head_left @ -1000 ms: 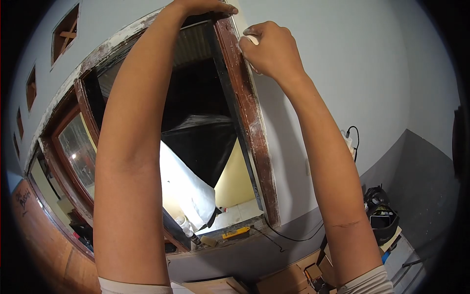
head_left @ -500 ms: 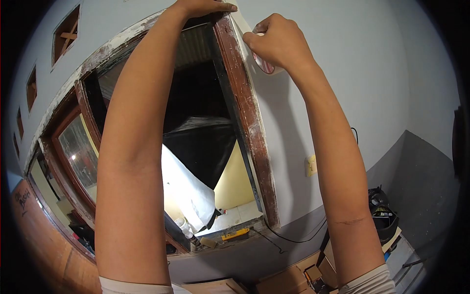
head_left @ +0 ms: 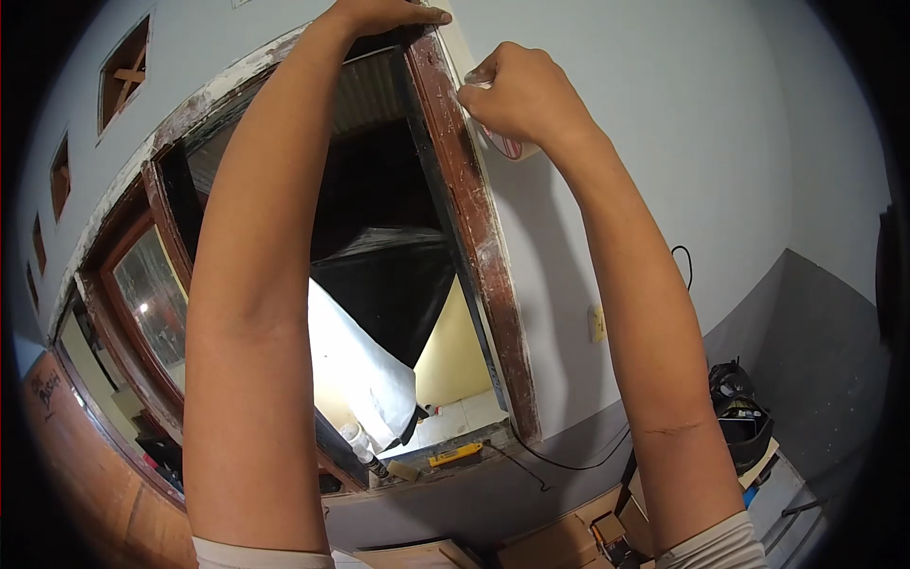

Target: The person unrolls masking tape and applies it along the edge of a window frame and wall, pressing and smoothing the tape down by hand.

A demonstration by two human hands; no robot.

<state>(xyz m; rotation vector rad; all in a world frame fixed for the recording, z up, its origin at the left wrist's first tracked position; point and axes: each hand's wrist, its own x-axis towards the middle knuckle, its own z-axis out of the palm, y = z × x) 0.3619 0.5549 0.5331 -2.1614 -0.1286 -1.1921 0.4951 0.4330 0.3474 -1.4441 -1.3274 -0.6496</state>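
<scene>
My right hand (head_left: 519,95) is closed around a roll of tape (head_left: 505,145), its red-marked inner ring showing below the fingers. A pale strip of tape (head_left: 456,45) runs from the roll up along the wall side of the worn brown window frame (head_left: 466,180). At the upper corner of that frame is my left hand (head_left: 384,16), partly cut off by the top of the view. One of its digits stretches right, its tip at the upper end of the strip; I see nothing gripped in it.
A yellow cutter knife (head_left: 456,455) lies on the sill beside a small bottle (head_left: 374,465). A light switch (head_left: 596,323) and a black cable (head_left: 578,467) are on the right. Cardboard (head_left: 540,545) lies below, and a black bag (head_left: 742,408) stands at lower right.
My right hand has moved slightly down and left with the tape roll, closer to the frame's edge, lengthening the strip. My left hand stays at the upper corner.
</scene>
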